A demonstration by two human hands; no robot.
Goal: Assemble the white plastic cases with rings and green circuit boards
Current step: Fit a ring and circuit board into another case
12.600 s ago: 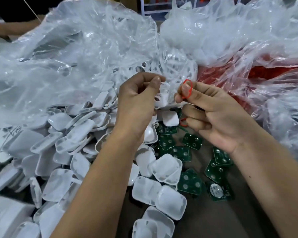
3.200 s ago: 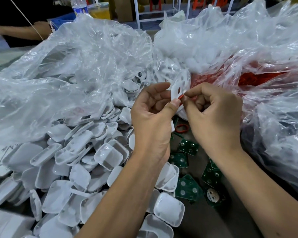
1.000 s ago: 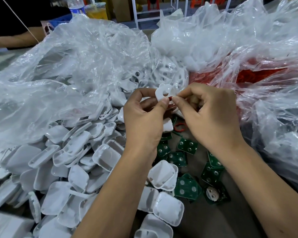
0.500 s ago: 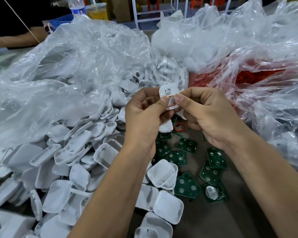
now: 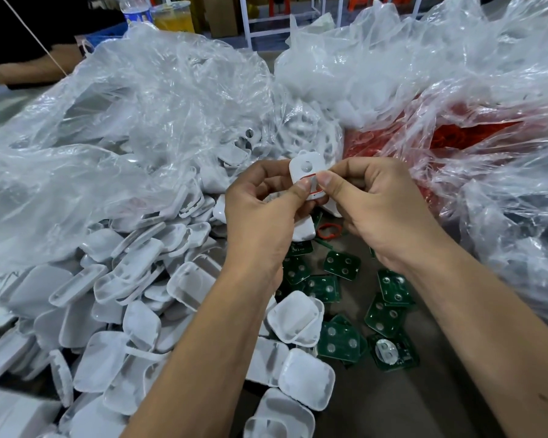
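**Ring seating on a white case, both hands engaged**

The white plastic case (image 5: 307, 172) is held up above the middle of the surface, tilted toward the camera, its round hole near the top edge. A red ring (image 5: 313, 184) lies on its lower half, outlining a roughly rectangular opening; only parts of the ring show between the thumbs. The left hand (image 5: 260, 213) is closed on the case from the left, thumb tip pressing the ring's left side. The right hand (image 5: 374, 203) is closed on it from the right, thumb on the ring's right side. Judged step: pressing the ring into its seat; the circuit board is not yet fitted.

Handling, judged: case is light, thin-walled, stiff enough to hold by its edges but likely to flex if squeezed across the opening. Smooth plastic, may slip. Best held by the side rims, leaving the face free. Ring looks soft and elastic; it could pop out of its groove if pressed unevenly, so work around it a bit at a time.

Below the hands, a spare red ring (image 5: 329, 231) lies on the surface. Green circuit boards (image 5: 342, 263) are scattered toward the near right. A heap of loose white case halves (image 5: 133, 279) fills the near left corner. Clear plastic bags (image 5: 140, 121) cover the far side; the bag at the far right (image 5: 475, 134) shows red contents, presumably more rings.
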